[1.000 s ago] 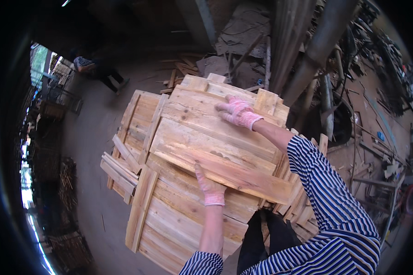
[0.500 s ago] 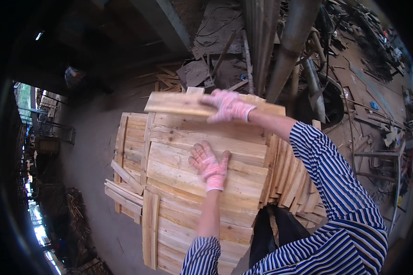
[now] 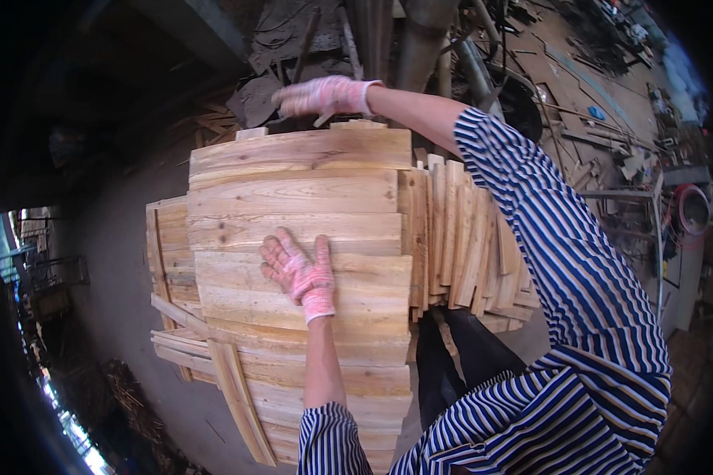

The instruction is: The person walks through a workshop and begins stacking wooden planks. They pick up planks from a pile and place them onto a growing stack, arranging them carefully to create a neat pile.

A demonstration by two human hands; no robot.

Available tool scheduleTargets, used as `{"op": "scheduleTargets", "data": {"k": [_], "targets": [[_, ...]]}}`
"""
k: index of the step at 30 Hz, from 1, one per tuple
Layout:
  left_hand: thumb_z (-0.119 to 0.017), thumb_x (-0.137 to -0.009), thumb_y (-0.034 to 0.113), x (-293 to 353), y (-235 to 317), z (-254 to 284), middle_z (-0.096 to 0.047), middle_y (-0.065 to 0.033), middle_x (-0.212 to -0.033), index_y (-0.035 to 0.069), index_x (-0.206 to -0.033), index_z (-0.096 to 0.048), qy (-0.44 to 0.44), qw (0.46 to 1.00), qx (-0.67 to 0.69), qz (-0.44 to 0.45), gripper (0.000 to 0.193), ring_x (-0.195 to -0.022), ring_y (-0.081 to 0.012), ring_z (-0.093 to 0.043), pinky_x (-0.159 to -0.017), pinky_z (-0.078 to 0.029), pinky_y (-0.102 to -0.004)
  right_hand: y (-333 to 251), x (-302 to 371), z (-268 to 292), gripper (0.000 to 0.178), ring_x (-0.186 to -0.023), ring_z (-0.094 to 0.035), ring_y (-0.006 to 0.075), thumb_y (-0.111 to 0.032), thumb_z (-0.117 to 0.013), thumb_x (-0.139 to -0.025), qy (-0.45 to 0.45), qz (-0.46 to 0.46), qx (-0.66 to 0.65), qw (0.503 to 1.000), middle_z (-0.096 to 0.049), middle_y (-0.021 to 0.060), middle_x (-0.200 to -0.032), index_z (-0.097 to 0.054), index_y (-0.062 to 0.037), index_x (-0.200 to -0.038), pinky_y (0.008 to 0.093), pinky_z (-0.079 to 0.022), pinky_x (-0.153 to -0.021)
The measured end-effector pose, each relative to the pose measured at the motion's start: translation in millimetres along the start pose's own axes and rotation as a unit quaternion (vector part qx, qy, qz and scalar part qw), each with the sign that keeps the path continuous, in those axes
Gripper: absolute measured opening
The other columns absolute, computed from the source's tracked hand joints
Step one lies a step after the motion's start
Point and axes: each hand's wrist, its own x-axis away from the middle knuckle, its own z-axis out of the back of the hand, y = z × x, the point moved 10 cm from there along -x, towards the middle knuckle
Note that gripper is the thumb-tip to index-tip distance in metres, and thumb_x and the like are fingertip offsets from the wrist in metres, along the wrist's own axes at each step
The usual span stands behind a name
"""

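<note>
Wide, pale wooden planks (image 3: pixel 356 273) lie side by side in a panel in front of me. My left hand (image 3: pixel 297 273), in a pink-and-white glove, rests flat on the middle planks with its fingers spread. Beyond the panel's far edge is my right hand (image 3: pixel 329 96), in a matching glove. It hovers above the far plank (image 3: pixel 301 150), apart from it. Its fingers stretch leftward, somewhat smeared by motion, and I see nothing held in them. The far plank lies along the panel's edge.
Several narrow wooden slats (image 3: pixel 459 229) are stacked right of the panel. Another boarded panel (image 3: pixel 170 245) sticks out at the left, with loose strips (image 3: pixel 186 348) on it. Metal pipes (image 3: pixel 420 47) stand beyond. A red coiled hose (image 3: pixel 691 210) is at far right.
My right hand has let go of the far plank and moved beyond it. That plank, formerly slanted, now lies in line with the others. My left hand stays flat; the view has shifted.
</note>
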Motion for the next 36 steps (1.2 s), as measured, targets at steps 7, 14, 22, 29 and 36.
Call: {"op": "scheduleTargets", "data": {"k": [7,14,22,29,36], "targets": [[-0.048,-0.096,0.071,-3.0,20.8,-10.1,-0.026,-0.0203,-0.167,0.01,-0.161,-0.028,0.034,0.999,0.007,-0.023,0.091,-0.156,-0.0376,-0.016,-0.127,-0.009,-0.0528,144.6,256.8,80.6,0.07,-0.143,-0.046,0.0285,-0.054,-0.053,-0.101,0.499,-0.105,-0.069,0.858,-0.052,0.0184,-0.152,-0.047,-0.0031,-0.15,0.0341,-0.033,-0.118],[-0.039,-0.1,0.068,-81.2,-32.9,9.9,-0.029,-0.02,-0.166,0.008,-0.159,-0.034,0.102,0.993,0.056,-0.024,0.084,-0.156,-0.0363,-0.021,-0.125,-0.013,-0.0554,205.1,376.2,-60.2,0.072,-0.149,-0.038,0.0242,-0.042,-0.056,-0.104,0.482,-0.221,-0.395,0.751,-0.042,0.0134,-0.161,-0.029,-0.0082,-0.162,0.0308,-0.029,-0.121],[-0.039,-0.102,0.062,-245.7,-157.3,21.7,-0.048,-0.0256,-0.153,-0.002,-0.149,-0.048,0.085,0.995,0.047,0.013,0.08,-0.14,-0.04,-0.046,-0.118,-0.034,-0.041,144.9,267.6,-64.4,0.065,-0.155,-0.025,0.0212,-0.039,-0.048,-0.108,0.424,-0.073,-0.195,0.881,-0.026,0.0084,-0.169,-0.025,-0.0119,-0.163,0.0293,-0.02,-0.125],[-0.042,-0.096,0.071,-262.9,-122.1,-4.6,-0.057,-0.0276,-0.142,0.002,-0.145,-0.053,0.104,0.994,0.018,0.018,0.085,-0.132,-0.0435,-0.053,-0.112,-0.04,-0.0459,215.6,196.0,-33.6,0.068,-0.134,-0.047,0.0177,-0.027,-0.053,-0.098,0.465,0.048,-0.394,0.791,-0.04,0.0086,-0.155,-0.031,-0.016,-0.161,0.0237,-0.032,-0.115],[-0.049,-0.1,0.06,-199.9,-99.0,64.3,-0.049,-0.0267,-0.148,-0.001,-0.148,-0.047,0.287,0.955,-0.069,-0.042,0.078,-0.137,-0.0428,-0.045,-0.114,-0.037,-0.0499,253.7,254.8,-72.5,0.064,-0.132,-0.054,0.0272,-0.019,-0.045,-0.103,0.466,-0.07,-0.453,0.757,-0.05,0.0168,-0.148,-0.024,-0.0101,-0.163,0.0333,-0.044,-0.109]]}}
